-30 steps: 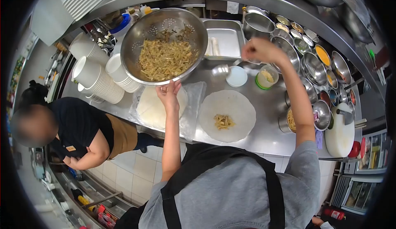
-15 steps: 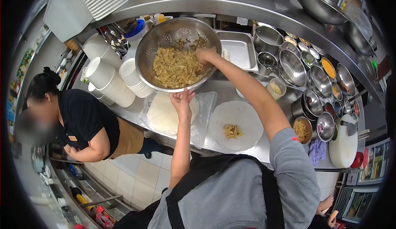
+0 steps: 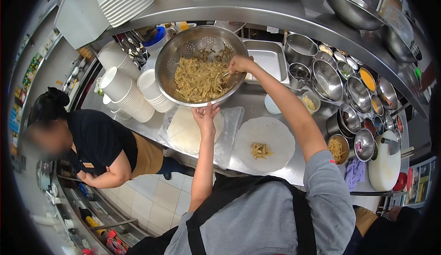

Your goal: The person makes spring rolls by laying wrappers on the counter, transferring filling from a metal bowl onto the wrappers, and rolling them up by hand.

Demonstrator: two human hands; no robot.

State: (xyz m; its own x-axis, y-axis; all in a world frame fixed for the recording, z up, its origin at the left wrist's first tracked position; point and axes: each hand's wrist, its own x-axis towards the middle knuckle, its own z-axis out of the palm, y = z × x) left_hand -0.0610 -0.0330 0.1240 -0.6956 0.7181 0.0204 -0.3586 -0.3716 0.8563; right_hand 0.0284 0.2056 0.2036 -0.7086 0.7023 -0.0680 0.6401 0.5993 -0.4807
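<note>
A steel colander (image 3: pixel 161 66) of shredded yellow-brown filling (image 3: pixel 200 80) is tilted towards me above the counter. My left hand (image 3: pixel 205 116) grips its near rim, thumb and fingers closed on the edge. At the colander's right side, my right hand (image 3: pixel 240 65) is closed around a shiny metal utensil (image 3: pixel 225 75); its lower end is hidden in the filling. Below, a round pale wrapper sheet (image 3: pixel 280 140) lies flat with a small heap of filling (image 3: pixel 261 150) near its middle. A stack of pale wrappers (image 3: pixel 186 133) on clear plastic lies under my left hand.
Stacked white tubs (image 3: pixel 131 99) stand left of the colander. A steel tray (image 3: pixel 266 57) and several ingredient bowls (image 3: pixel 327 78) fill the back and right. A purple cloth (image 3: pixel 354 174) lies beside a white board (image 3: pixel 385 165). A co-worker (image 3: pixel 98 140) stands left; a shelf (image 3: pixel 220 9) overhangs the counter.
My right hand has drawn back and up from the filling towards the colander's right rim, and the utensil now shows. My left hand keeps the rim. Another person's body has come in at lower right.
</note>
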